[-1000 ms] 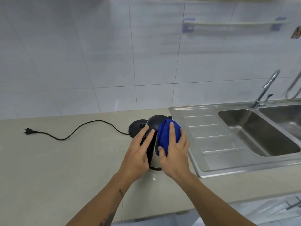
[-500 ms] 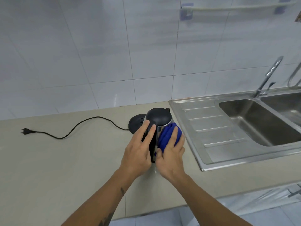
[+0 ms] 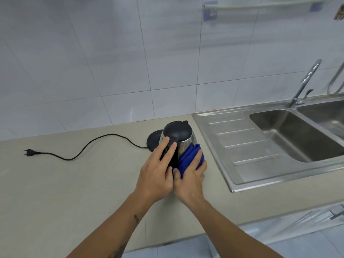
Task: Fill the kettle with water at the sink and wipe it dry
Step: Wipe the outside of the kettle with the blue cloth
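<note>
My left hand (image 3: pixel 155 176) lies on the kettle's black handle side, fingers (image 3: pixel 168 152) nearly straight and pointing up toward the lid; whether the thumb wraps the handle I cannot tell. My right hand (image 3: pixel 191 180) presses a folded blue cloth (image 3: pixel 189 158) against the lower steel wall, fingers curved over the cloth, thumb on its near edge. The two hands touch at the thumbs.

The kettle (image 3: pixel 183 135) stands upright on the counter (image 3: pixel 74 192), lid shut, spout at 12 o'clock. Its round black base (image 3: pixel 153 140) sits just behind it at 10 o'clock, and from there a cord (image 3: pixel 104 139) runs out toward 9 o'clock to a plug (image 3: pixel 29 152) lying unplugged on the counter.

At 3 o'clock, just beside the kettle, the sink's (image 3: pixel 232 187) ribbed drainboard begins; its basin lies beyond, with a tap (image 3: pixel 305 81) at 2 o'clock against the tiled wall.
</note>
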### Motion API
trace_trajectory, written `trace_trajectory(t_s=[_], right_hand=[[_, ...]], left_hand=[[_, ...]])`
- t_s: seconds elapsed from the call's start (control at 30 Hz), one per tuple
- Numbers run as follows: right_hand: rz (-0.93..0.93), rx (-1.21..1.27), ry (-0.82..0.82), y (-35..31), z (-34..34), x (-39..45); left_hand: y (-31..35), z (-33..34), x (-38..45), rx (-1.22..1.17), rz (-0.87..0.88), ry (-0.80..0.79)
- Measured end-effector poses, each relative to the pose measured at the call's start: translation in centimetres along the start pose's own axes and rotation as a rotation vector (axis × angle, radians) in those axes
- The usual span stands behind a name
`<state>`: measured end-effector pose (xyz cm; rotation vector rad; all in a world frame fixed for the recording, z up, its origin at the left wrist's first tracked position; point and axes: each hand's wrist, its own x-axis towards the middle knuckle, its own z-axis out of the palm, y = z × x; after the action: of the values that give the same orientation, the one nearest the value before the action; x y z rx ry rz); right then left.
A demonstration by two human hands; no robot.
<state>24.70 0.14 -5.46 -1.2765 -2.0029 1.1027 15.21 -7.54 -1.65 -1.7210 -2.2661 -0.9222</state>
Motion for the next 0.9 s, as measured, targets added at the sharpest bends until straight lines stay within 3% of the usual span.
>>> trace_trajectory(t_s=[0.23, 0.43, 0.53, 0.7, 0.9], right_hand=[[0.142, 0.221, -0.092, 1.9, -0.5, 0.9], [-0.037, 0.124, 0.025, 1.2, -1.1, 1.5], [-0.106, 0.056, 0.014, 2.2, -1.1, 1.7], [0.044, 0.184, -0.160, 3.3, -2.6, 3.5], [-0.177, 0.041, -0.035, 1.8, -2.0, 2.5]], left_hand=[[2.1, -1.3, 4.3, 0.195, 0.064, 0.009], [2.6, 0.1, 7.6, 0.391, 0.072, -0.166], [2.1, 0.4, 7.7, 0.381, 0.076, -0.173], [1.4, 0.3, 7.6, 0.379, 0.113, -0.184], [1.4, -0.1, 7.6, 0.300, 0.112, -0.144]])
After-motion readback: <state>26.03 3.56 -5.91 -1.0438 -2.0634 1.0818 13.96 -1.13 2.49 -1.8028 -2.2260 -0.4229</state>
